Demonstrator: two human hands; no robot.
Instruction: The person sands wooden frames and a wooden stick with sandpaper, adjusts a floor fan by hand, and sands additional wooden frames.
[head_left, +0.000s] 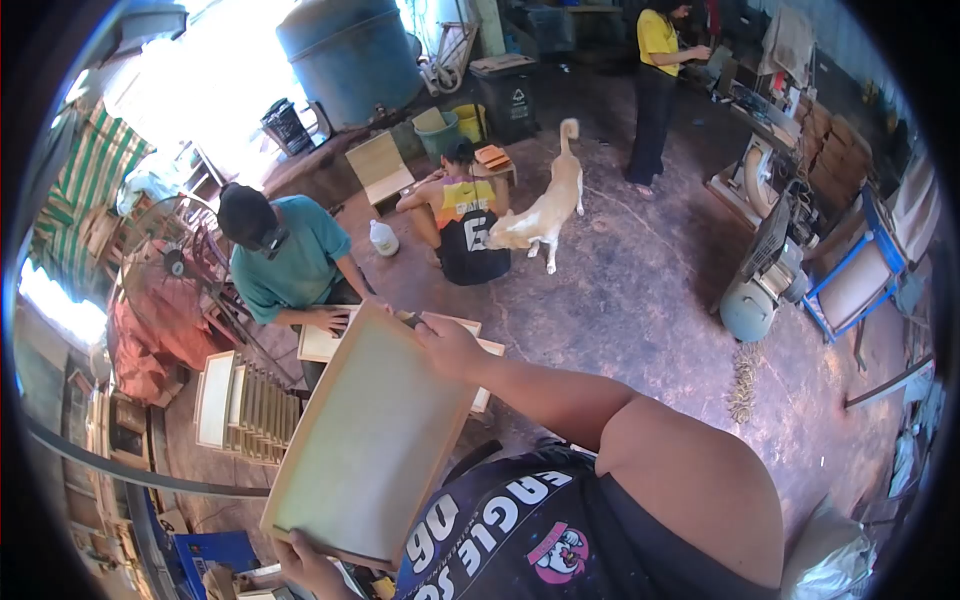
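Note:
A shallow wooden tray or framed panel (370,435) with a pale flat face is tilted in front of my body. My right hand (450,345) grips its upper right corner, fingers wrapped round the edge, with a small dark item by the fingertips that I cannot make out. At the lower left corner, my left hand (308,565) holds the frame's edge. Beyond the top edge, a person in a teal shirt (300,255) has both hands at another light wooden frame (318,345), partly hidden behind mine.
Several similar frames (245,405) stand in a row at left. A person in a sports jersey (470,225) sits ahead, beside a dog (545,210). Someone in a yellow top (658,45) stands farther back. A compressor (755,295) is at right, a fan (175,262) at left.

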